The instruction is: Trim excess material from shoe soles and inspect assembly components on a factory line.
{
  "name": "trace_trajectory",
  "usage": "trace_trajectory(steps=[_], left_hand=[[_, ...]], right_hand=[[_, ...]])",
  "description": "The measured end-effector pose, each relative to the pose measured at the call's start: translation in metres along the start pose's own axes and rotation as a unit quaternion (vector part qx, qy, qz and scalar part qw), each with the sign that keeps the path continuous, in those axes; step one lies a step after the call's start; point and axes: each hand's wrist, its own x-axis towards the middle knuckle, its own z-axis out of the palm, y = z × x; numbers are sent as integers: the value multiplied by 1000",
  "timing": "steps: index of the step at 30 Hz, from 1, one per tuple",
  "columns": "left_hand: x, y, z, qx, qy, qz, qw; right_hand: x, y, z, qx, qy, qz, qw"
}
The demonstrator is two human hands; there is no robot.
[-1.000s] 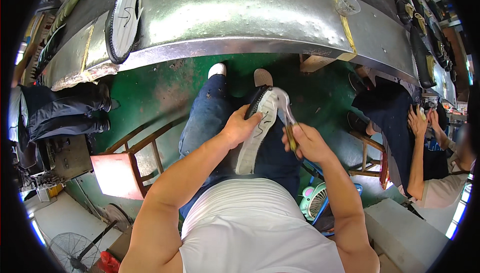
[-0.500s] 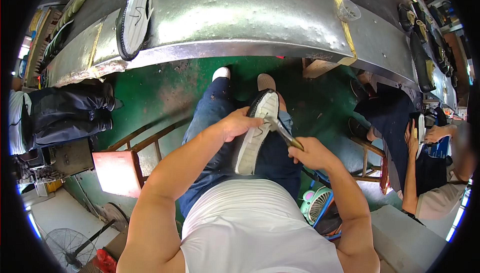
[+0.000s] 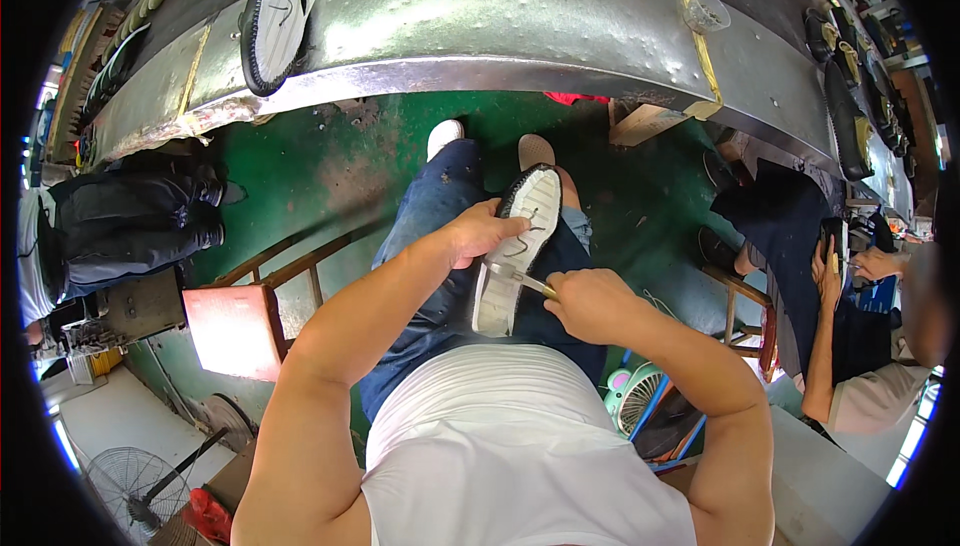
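Note:
Across my lap lies a shoe [image 3: 535,211] with its pale underside up, a dark gathered rim around it and a thin dark wavy line on its middle. My left hand [image 3: 482,232] grips the shoe's left edge, the thumb pressed on the pale surface. In my right hand [image 3: 590,302] is the handle of a hammer [image 3: 530,284]. Its metal head rests on or just above the heel half of the shoe; whether it touches I cannot tell. My fist hides most of the handle.
A metal-edged bench [image 3: 450,26] runs ahead, bearing another upturned shoe [image 3: 280,21] and a clear cup [image 3: 706,12]. A stool [image 3: 235,331] stands left, a small green fan [image 3: 635,396] right. Co-workers sit at both sides; the right one [image 3: 870,386] handles a shoe.
The hammer has moved from the shoe's middle toward its heel half, nearer me, and my right hand has shifted slightly left. My left hand still grips the shoe.

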Motion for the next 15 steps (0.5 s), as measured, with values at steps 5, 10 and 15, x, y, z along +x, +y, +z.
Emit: trace_trajectory(steps=[5,10,15], left_hand=[[-3,-6,-20,-75,-21,19,997],[-1,-19,-5,73,14,98,992],[-21,-40,1,31,-44,166,985]], right_hand=[[11,17,55,181,77,-12,980],[-26,8,63,314,48,99,943],[-27,17,62,331,33,139,933]])
